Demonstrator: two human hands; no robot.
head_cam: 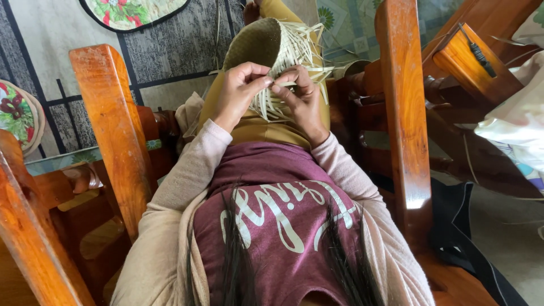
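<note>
On both sides of me stand the biggest things, the chair arms (403, 113), thick posts of orange-brown wood, one at my left and one at my right, with more carved wood (473, 62) past the right one. Beyond them I see the floor (170, 51), grey with dark lines, and a round flowered mat (133, 11) lying at its far edge (a second mat (17, 113) shows at the far left). Between the posts lies my lap (260, 130) in mustard cloth, and on it rests the basket (258, 42), a half-woven olive-green shell with its hollow turned toward me. Pale loose strips (294, 56) fan out from its right edge and hang down over my lap. My left hand (238, 93) is curled against the woven rim, thumb and fingertips pressed together on a strip. My right hand (303, 99) meets it from the other side, its fingers pinching the same bunch of strips, the two hands touching at the fingertips just below the basket's rim.
</note>
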